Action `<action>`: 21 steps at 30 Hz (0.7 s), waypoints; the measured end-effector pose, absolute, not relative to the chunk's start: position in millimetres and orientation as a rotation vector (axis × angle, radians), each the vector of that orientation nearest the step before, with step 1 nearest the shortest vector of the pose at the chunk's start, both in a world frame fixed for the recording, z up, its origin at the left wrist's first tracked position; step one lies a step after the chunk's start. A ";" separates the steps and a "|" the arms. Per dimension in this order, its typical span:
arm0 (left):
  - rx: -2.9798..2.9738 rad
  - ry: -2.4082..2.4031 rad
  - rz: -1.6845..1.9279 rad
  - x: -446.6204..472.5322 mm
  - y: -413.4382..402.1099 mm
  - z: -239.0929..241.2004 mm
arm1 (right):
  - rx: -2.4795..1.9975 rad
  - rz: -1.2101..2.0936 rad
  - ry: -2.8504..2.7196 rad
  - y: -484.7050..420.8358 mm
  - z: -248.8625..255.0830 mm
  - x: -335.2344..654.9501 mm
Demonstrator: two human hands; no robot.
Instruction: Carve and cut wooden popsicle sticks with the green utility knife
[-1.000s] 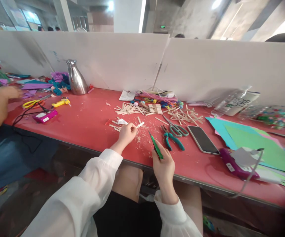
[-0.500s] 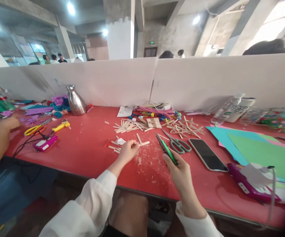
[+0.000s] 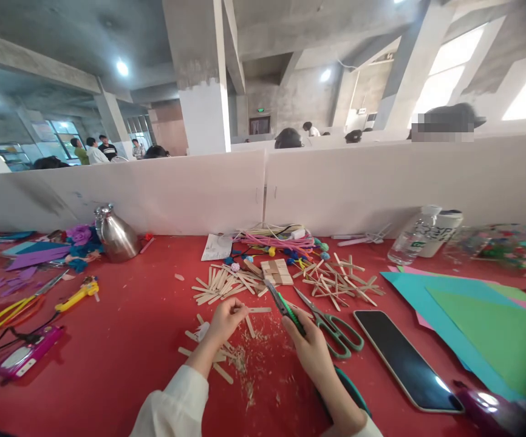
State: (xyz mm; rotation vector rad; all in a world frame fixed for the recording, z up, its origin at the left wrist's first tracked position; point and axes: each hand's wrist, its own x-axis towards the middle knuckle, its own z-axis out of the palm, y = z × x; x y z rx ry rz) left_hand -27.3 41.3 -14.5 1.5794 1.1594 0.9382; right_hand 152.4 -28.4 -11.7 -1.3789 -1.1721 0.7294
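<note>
My left hand (image 3: 226,321) is closed in a pinch on the near end of a wooden craft stick (image 3: 260,310), which points right over the table. My right hand (image 3: 309,347) is wrapped round a green utility knife (image 3: 287,308). The knife's tip points forward and left, above the far side of the held stick; whether it touches the stick I cannot tell. Another craft stick (image 3: 250,328) lies just below the held one. Wood shavings (image 3: 245,361) are scattered between my hands, and several loose sticks (image 3: 223,371) lie by my left wrist.
Grey-green scissors (image 3: 341,335) and a phone (image 3: 409,361) lie right of my right hand. Beyond are stick piles (image 3: 222,282), a stick bundle (image 3: 276,272) and pipe cleaners (image 3: 285,241). A steel jug (image 3: 118,235) stands back left; coloured paper (image 3: 472,309) lies right.
The view has shifted, so the table things sit lower in the picture. The knife in my right hand has come closer to the stick in my left. A neighbour's arm has mostly left view.
</note>
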 end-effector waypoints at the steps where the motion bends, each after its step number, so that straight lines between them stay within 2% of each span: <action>1: 1.554 1.143 0.924 -29.3 40.6 -16.1 | -1.391 0.748 -1.153 -29.3 -14.8 152.5; 15: 1.248 1.041 0.858 -25.3 27.1 -16.1 | -1.388 0.967 -0.921 -25.1 -23.8 148.8; 21: 1.117 0.909 0.897 -11.1 25.9 0.7 | -1.327 1.061 -0.911 -25.0 -0.7 146.9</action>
